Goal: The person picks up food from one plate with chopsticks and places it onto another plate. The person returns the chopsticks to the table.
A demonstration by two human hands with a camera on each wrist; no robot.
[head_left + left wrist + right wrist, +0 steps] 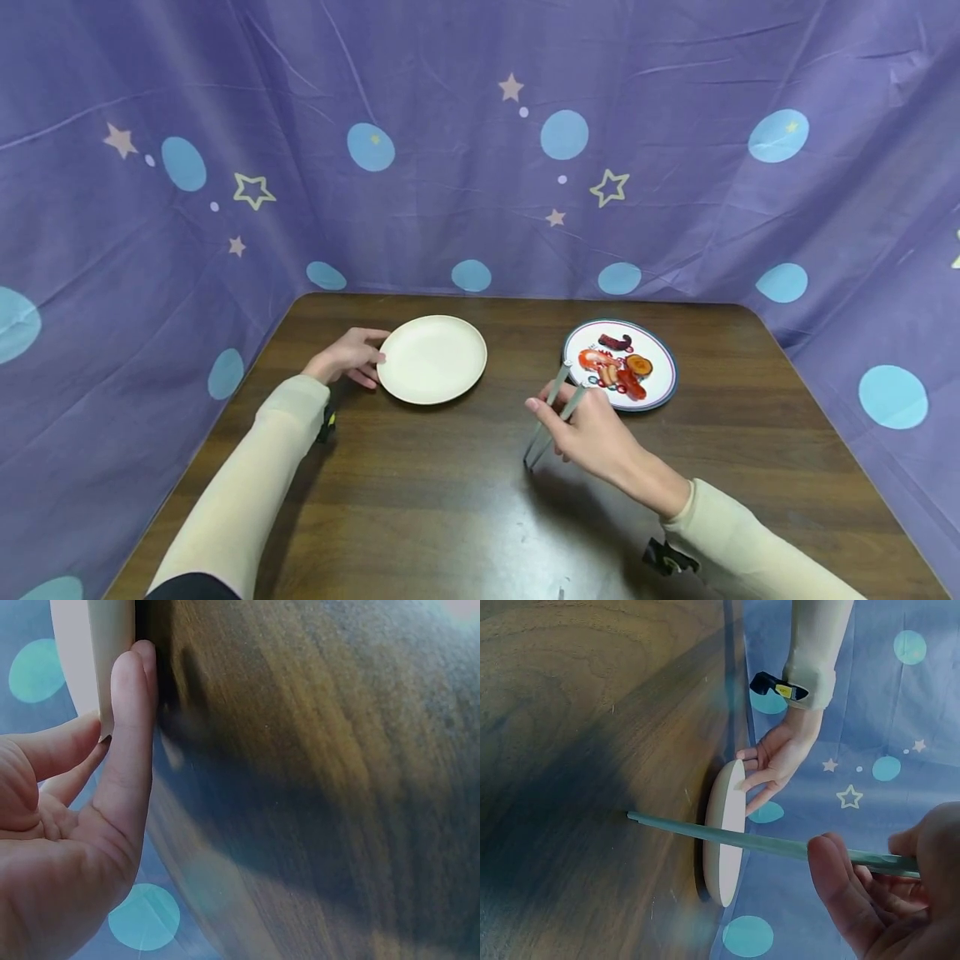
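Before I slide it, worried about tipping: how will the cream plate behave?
The cream plate looks stiff, its rim unbent in the left hand. Broad and low, it probably won't tip or roll. Its smooth surface might feel slippery.

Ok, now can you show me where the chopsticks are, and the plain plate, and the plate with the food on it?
Chopsticks (769,844): right wrist view, middle of the sticks.
Plain plate (432,360): head view, middle of its bare top.
Food plate (651,343): head view, bare white bit near the blue rim.

Plate (432,360) left; dish (663,358) right, food (630,385) apparently on it.
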